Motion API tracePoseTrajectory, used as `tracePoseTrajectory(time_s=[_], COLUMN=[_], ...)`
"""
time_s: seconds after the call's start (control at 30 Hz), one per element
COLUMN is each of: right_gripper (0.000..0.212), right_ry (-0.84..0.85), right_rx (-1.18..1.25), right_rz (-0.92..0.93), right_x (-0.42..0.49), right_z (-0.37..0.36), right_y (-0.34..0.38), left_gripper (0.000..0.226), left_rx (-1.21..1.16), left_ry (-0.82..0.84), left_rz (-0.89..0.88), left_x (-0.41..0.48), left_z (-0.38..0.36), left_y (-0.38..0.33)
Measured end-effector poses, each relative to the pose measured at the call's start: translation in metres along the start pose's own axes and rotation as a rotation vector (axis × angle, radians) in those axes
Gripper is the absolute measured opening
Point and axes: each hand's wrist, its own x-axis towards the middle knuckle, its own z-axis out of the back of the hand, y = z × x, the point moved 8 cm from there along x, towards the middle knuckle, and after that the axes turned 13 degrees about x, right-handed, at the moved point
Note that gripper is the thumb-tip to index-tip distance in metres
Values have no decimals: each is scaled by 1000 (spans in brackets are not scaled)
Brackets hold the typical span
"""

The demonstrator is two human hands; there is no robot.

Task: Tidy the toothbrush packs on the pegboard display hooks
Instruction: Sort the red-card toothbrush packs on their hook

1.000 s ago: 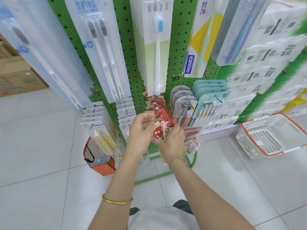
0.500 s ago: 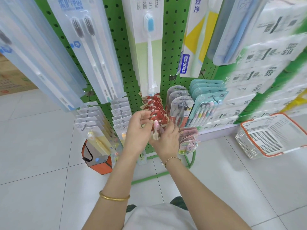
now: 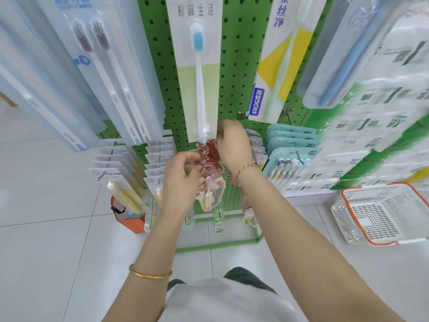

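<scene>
A row of small red toothbrush packs [image 3: 210, 156] hangs on one hook of the green pegboard [image 3: 239, 66], low in the middle. My left hand [image 3: 181, 180] is at the front of the row, its fingers curled onto the frontmost packs. Farther back, my right hand [image 3: 234, 145] reaches over the row near the board, fingers curled down on the rear packs. The front red pack [image 3: 212, 191] hangs below both hands with a pink brush showing. The hook itself is hidden by the packs and my hands.
Long toothbrush packs hang above: a white one with a blue brush [image 3: 197, 66] and a yellow-white one [image 3: 278, 66]. Teal packs [image 3: 290, 154] hang on the right, white packs [image 3: 109, 163] on the left. A white-and-orange basket [image 3: 380, 214] and an orange container [image 3: 130, 219] stand on the tiled floor.
My right hand has moved from under the front red pack up and back to the rear of the row. My left hand stayed at the front. The camera moved closer.
</scene>
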Motion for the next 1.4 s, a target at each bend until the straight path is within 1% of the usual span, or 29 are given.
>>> tracePoseTrajectory(time_s=[0.07,0.13,0.2,0.33,0.53,0.63,0.7,0.8,0.83,0.87,0.97,1.03,1.2,1.3,1.4], right_gripper=[22,22,20,15,10,31,33,18,17,17,36,41,37,41,38], right_ry=[106,200,255,276,330,356,337,295,287,281,230,200,129,78,2], right_rx=[-38,-84,-113,-89,-148,-205,-212,-196,-193,-188,-197,-221,-261,-270,-266], right_rz=[-60,-121,-169,-193,-116,-64,-34,-15,-18,-30,-58,-77,-111,-126,-103], right_x=[23,38,47,58,64,63,59,50,48,45,36,27,5,-12,-34], right_z=[-14,-27,-38,-52,-53,-50,-45,-37,-34,-31,-17,-6,22,32,44], right_y=[-3,-8,-17,-30,-22,-20,-17,-9,-8,-8,-5,-1,6,3,2], left_gripper=[39,39,37,35,30,30,30,28,28,27,26,27,31,33,32], left_rx=[26,51,98,120,141,133,123,106,102,98,88,81,39,14,-14], left_ry=[-22,-24,-19,-14,-6,-11,-3,8,10,12,18,19,21,36,54], left_rz=[-11,-11,-23,-9,15,26,24,14,9,5,-6,-14,-49,-76,-111], left_x=[1,2,1,0,0,1,1,-1,-2,-2,-5,-6,-11,-16,-22], left_z=[3,5,6,7,6,6,4,2,2,2,3,4,4,5,6], left_y=[0,0,0,4,8,7,5,3,3,3,3,2,-1,-4,-8])
